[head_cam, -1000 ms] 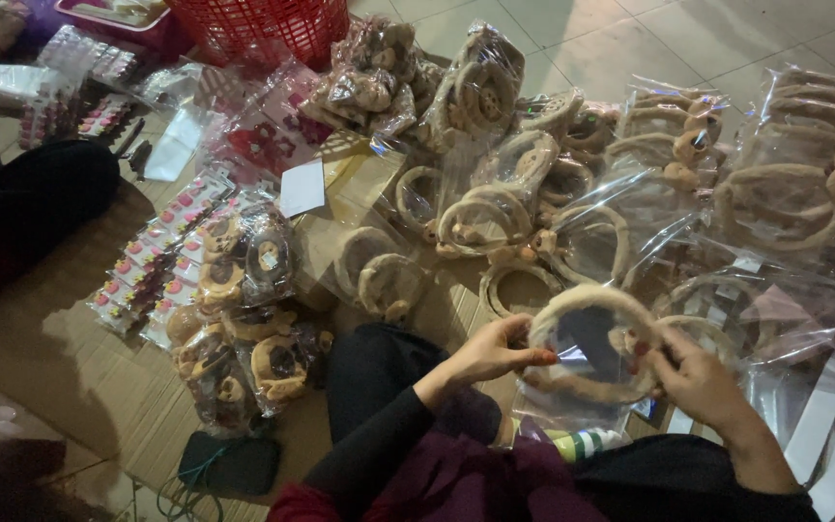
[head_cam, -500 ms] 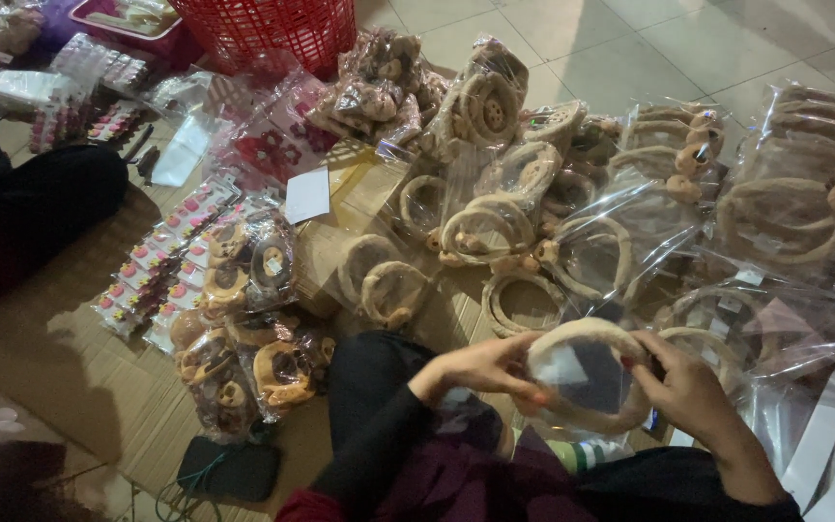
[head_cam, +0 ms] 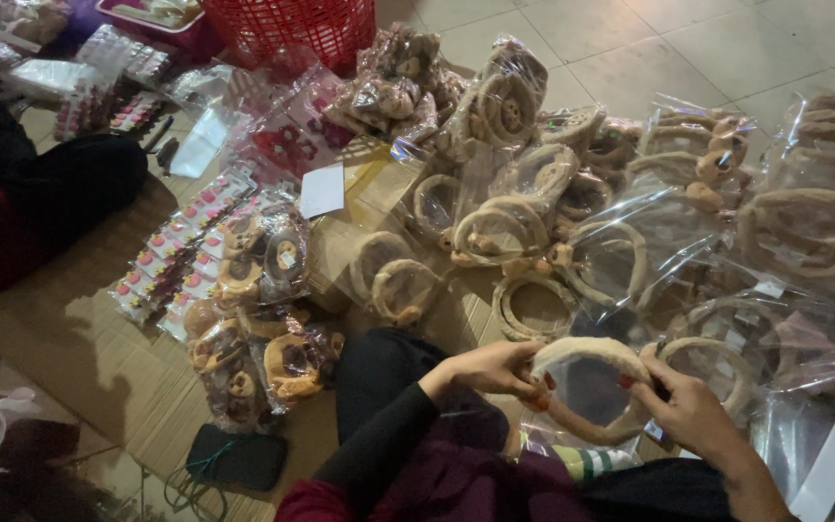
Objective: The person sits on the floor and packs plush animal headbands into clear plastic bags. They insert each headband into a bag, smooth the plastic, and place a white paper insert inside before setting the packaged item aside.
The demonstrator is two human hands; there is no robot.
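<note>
A seated person's left hand (head_cam: 490, 367) and right hand (head_cam: 693, 411) close their fingers around opposite sides of a cream fuzzy headband (head_cam: 587, 387), held above the lap, apparently to steady its curve, beside bagged headbands (head_cam: 630, 242) heaped on the floor

Seen from above, the left hand (head_cam: 490, 369) and the right hand (head_cam: 688, 411) each close their fingers on one side of a beige furry headband (head_cam: 591, 356) that curves between them, just over the person's lap. Beyond it the floor (head_cam: 630, 48) is crowded with more furry headbands in clear plastic bags (head_cam: 649, 242), bagged brown plush headbands (head_cam: 263, 319) and rows of small pink carded hair clips (head_cam: 171, 261). A red mesh basket (head_cam: 292, 29) stands at the far edge, and a dark pouch (head_cam: 236, 456) lies near the person's knee.
</note>
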